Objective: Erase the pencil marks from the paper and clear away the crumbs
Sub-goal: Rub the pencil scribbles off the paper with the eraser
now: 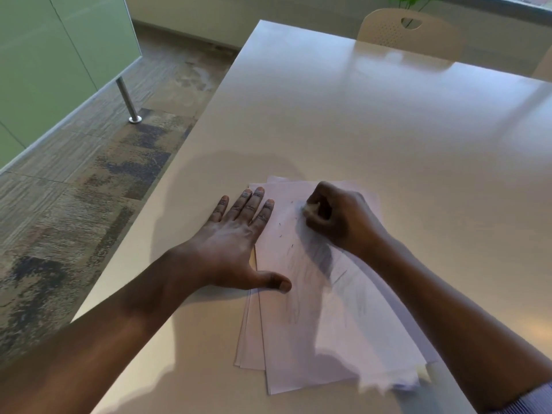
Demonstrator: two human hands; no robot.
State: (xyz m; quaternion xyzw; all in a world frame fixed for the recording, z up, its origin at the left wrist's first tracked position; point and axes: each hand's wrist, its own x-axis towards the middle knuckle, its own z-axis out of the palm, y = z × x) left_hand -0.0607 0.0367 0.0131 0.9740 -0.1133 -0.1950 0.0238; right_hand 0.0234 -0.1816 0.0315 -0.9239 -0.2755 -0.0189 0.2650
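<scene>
Pale, glossy table (373, 121), seen from its near left corner, stretching away toward a chair (409, 32) at the far edge. Bare over most of its top. Near the front, a loose stack of white sheets (328, 324), fanned slightly so lower edges show at the left and far side; faint pencil marks (295, 255) on the top sheet. Left hand (236, 249) flat, partly on the table, partly on the stack's left edge. Right hand (343, 216) fisted on the top sheet.

A stack of papers (313, 324) lay on the table's (388, 121) near part; the left hand (236, 243) rested on its left edge, the right hand (340, 216) on its far end.
</scene>
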